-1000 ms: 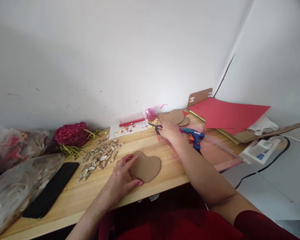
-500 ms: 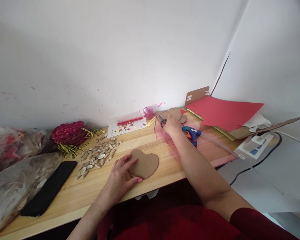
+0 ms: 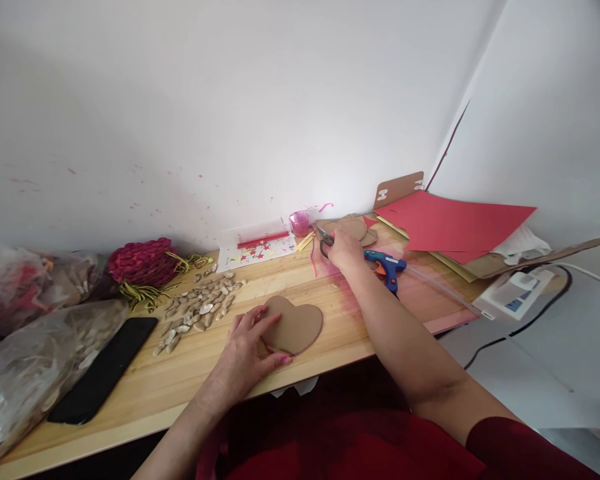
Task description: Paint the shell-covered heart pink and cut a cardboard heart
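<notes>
A brown cardboard heart [image 3: 297, 323] lies flat near the table's front edge. My left hand [image 3: 253, 343] holds it at its left side, fingers over the top and thumb along the lower edge. Farther back, my right hand [image 3: 345, 252] is closed at the handles of dark-handled scissors [image 3: 325, 239], whose blades point away to the left. My fingers partly cover the handles. Just behind that hand are more cut cardboard shapes [image 3: 357, 229]. A blue glue gun [image 3: 391, 268] rests immediately right of my right wrist.
Peanut shells [image 3: 203, 303] are spread left of the heart, near a black phone [image 3: 105, 370] and plastic bags [image 3: 40, 360]. A magenta woven piece [image 3: 143, 262] and a pink jar [image 3: 299, 223] stand by the wall. Red paper [image 3: 460, 223] and a white power strip [image 3: 517, 293] are at right.
The whole view has shifted slightly. My left hand stays on the cardboard heart and my right hand stays at the scissors, with hardly any movement.
</notes>
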Demonstrator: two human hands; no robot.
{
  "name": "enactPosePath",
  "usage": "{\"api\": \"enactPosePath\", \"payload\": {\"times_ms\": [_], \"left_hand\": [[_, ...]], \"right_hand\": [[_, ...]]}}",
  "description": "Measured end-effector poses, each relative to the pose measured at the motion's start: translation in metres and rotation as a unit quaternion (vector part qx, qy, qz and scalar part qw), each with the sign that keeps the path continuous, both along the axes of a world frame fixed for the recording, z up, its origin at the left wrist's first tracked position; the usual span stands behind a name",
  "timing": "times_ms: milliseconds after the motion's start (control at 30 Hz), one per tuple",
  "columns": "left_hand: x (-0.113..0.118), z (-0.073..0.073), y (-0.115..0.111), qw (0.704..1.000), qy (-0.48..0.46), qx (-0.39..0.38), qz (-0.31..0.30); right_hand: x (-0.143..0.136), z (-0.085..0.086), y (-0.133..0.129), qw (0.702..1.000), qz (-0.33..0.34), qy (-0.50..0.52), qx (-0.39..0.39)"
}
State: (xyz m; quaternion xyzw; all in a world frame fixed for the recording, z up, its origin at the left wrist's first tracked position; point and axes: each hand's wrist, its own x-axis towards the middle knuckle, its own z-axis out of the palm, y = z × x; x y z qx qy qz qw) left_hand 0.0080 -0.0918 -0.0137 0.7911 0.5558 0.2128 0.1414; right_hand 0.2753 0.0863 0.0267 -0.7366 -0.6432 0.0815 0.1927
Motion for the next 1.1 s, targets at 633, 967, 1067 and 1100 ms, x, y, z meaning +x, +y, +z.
{"api": "enactPosePath", "payload": {"times_ms": [633, 967, 1067, 1100], "left_hand": [[0.047, 0.018, 0.071, 0.999, 0.036, 0.006, -0.021], [0.041, 0.024, 0.079, 0.997, 0.078, 0.012, -0.022], [0.039, 0.025, 0.081, 0.995, 0.094, 0.019, -0.008], [0.038, 0.025, 0.083, 0.995, 0.096, 0.021, -0.003]], "right_hand": [[-0.004, 0.002, -0.005, 0.999, 0.045, -0.008, 0.024], [-0.005, 0.006, -0.006, 0.999, 0.041, -0.016, 0.002], [-0.005, 0.005, -0.006, 0.999, 0.026, -0.019, 0.0], [-0.005, 0.005, -0.005, 1.0, 0.024, -0.02, 0.002]]}}
